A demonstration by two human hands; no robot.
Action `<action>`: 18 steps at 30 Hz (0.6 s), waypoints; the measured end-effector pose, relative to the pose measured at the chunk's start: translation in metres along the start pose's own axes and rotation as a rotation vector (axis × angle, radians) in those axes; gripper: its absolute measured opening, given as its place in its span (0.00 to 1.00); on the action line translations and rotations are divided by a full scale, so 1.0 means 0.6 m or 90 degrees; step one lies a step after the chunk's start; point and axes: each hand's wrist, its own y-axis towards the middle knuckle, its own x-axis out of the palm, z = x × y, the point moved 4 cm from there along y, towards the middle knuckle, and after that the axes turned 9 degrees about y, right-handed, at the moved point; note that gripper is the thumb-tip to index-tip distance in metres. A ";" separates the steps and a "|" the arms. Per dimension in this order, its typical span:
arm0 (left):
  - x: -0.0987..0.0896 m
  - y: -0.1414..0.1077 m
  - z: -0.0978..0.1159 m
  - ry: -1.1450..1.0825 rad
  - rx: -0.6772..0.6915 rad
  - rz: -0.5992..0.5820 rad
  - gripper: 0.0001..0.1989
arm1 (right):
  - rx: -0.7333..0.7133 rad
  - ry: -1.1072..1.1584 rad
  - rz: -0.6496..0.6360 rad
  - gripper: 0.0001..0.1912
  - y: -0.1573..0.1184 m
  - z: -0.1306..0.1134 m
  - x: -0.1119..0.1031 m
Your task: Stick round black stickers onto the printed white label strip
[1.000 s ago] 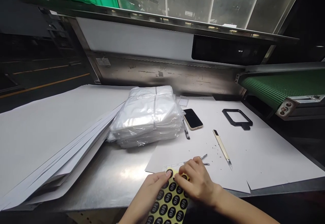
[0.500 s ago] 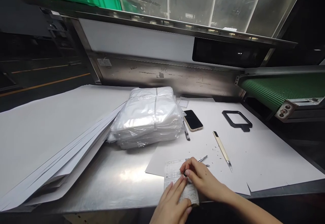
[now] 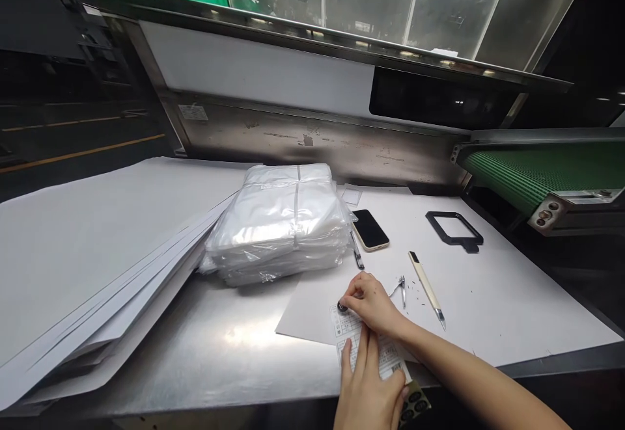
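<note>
My right hand (image 3: 372,303) pinches a small round black disc (image 3: 342,306) over the top end of a printed paper sheet (image 3: 342,329). Flat on that sheet lies my left hand (image 3: 367,378), fingers stretched out and its fingertips close under the right wrist. A strip with round black pieces (image 3: 415,405) sticks out from beneath the left hand at the table's front edge. Just right of my right hand are small metal nippers (image 3: 402,290). Farther right, a cream-handled craft knife (image 3: 426,280) rests among tiny dark scraps.
A tied stack of clear plastic bags (image 3: 280,222) stands left of centre, beside large white sheets (image 3: 107,222). A phone (image 3: 371,229) and a pen (image 3: 358,254) lie right of the bags. Beyond the knife is a black frame (image 3: 455,229); a green conveyor belt (image 3: 541,166) runs at right.
My right hand has moved up and left with the black disc, away from the left fingertips. My left hand has shifted right with the sheet. The nippers and the strip of round pieces show more.
</note>
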 end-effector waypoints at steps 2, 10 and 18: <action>0.005 -0.003 -0.003 -0.010 0.000 0.012 0.05 | -0.002 -0.026 0.004 0.04 0.000 0.003 0.002; 0.009 -0.005 -0.003 -0.018 -0.007 0.026 0.06 | -0.055 -0.174 0.011 0.05 -0.005 0.002 0.008; -0.016 0.017 -0.011 -0.013 0.018 -0.102 0.07 | -0.119 -0.191 -0.017 0.06 0.016 -0.011 -0.034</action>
